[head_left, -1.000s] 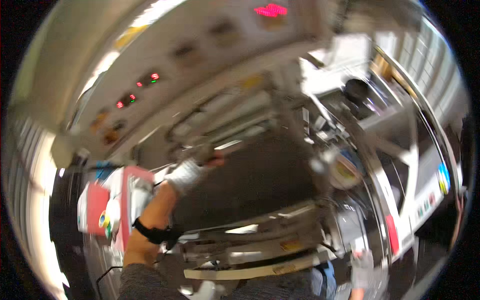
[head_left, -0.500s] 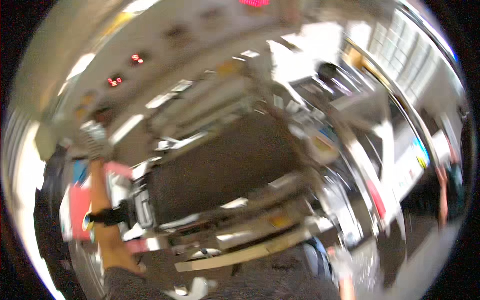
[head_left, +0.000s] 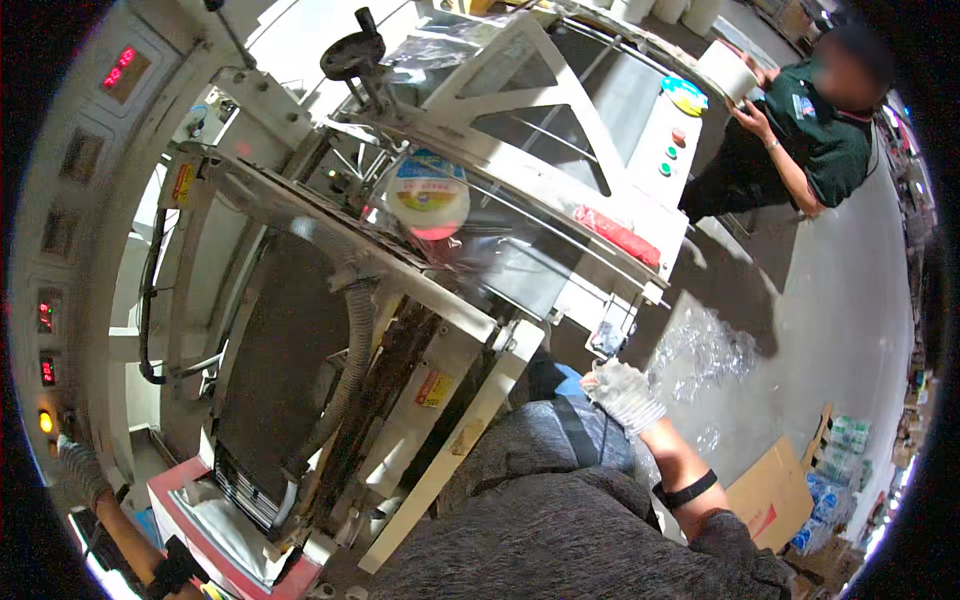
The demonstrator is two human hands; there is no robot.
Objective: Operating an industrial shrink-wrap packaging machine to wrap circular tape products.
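Since a second ago my left hand point(head_left: 78, 468) has left the dark conveyor belt point(head_left: 275, 375) and swung out to eight o'clock, low at the picture's rim beside the control panel point(head_left: 50, 340) with its red readouts and amber lamp; the view has turned too. That hand wears a knitted speckled glove, and I cannot tell whether its fingers are curled or spread, since the rim bends it small. A black band circles the forearm below it

At four o'clock from centre my right hand point(head_left: 622, 392), in the same rough knit glove, hangs loosely curled and holds nothing, just beside the corner of the white painted metal wrapping machine point(head_left: 560, 215). Nearest to it, crumpled clear plastic film point(head_left: 705, 350) lies on the grey concrete floor

On the machine, a ribbed grey hose point(head_left: 350, 370) runs down beside the matte black belt, a round white lid-shaped pack point(head_left: 428, 195) sits under glossy film, and a black handwheel point(head_left: 352, 55) stands at twelve o'clock

At two o'clock another person in a dark green shirt holds a white roll point(head_left: 728, 70)
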